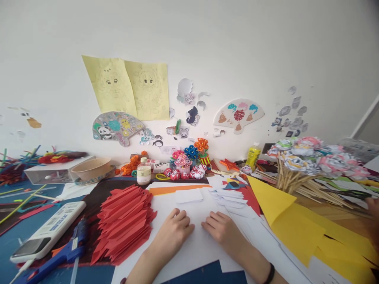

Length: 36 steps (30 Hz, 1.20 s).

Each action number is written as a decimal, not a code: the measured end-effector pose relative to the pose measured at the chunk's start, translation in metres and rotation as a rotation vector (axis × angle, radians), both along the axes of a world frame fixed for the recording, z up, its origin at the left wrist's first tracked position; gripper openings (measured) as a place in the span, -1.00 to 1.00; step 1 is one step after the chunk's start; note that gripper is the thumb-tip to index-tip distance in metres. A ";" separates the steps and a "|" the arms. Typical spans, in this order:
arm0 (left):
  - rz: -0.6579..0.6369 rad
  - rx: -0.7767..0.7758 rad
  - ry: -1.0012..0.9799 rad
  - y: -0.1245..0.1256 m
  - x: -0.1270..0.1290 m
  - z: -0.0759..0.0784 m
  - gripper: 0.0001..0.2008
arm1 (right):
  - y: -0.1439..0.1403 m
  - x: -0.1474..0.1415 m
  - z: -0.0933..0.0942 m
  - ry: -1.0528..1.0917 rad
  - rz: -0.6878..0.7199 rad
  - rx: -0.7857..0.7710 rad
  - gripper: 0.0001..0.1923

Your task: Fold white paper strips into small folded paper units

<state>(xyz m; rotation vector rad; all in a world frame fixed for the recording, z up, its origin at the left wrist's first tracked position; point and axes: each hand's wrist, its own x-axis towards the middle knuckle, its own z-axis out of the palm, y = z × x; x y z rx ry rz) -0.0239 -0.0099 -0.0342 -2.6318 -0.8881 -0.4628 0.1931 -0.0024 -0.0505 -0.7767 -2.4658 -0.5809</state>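
Landmark: the white sheet (192, 221) lying flat in front of you; all places below are given relative to it.
Left hand (173, 232): rests knuckles-up on the sheet's near-left part, fingers curled and pressed to the paper; nothing is gripped.
Right hand (222, 230): rests just right of the left hand on the same sheet, fingers bent down onto the paper, gripping nothing. A dark band sits on that wrist.
Progress, done: judged from the layout, a stack of folded red paper pieces (126, 221) lies just left of the sheet, and small folded white pieces (229, 197) lie at its far-right corner.
Progress, in hand: the sheet under your hands looks flat and mostly unfolded; a small white rectangle (188, 195) lies on its far edge.
Progress, left: yellow paper (296, 225) to the right appears unused.
Left of sheet: a blue glue gun (63, 252) and a white remote control (49, 230) with blue print too blurred to read.
Beyond sheet: a small bottle (143, 171) bearing one Chinese character.
Wall beyond: a paper fan (238, 115) bearing the red double-happiness character.
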 end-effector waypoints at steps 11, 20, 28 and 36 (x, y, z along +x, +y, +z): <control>0.057 0.036 0.118 -0.008 0.006 0.004 -0.85 | -0.003 -0.003 0.000 -0.056 -0.115 -0.086 -0.84; 0.109 -0.146 0.121 -0.017 0.009 0.015 -0.86 | -0.011 -0.005 0.009 -0.070 -0.181 -0.242 -0.81; 0.220 -0.289 -0.132 -0.013 0.009 0.006 -0.73 | -0.013 -0.003 0.007 0.073 -0.169 -0.418 -0.77; 0.366 -0.451 -0.436 -0.006 0.013 0.000 -0.90 | -0.013 -0.006 0.012 0.260 -0.145 -0.512 -0.76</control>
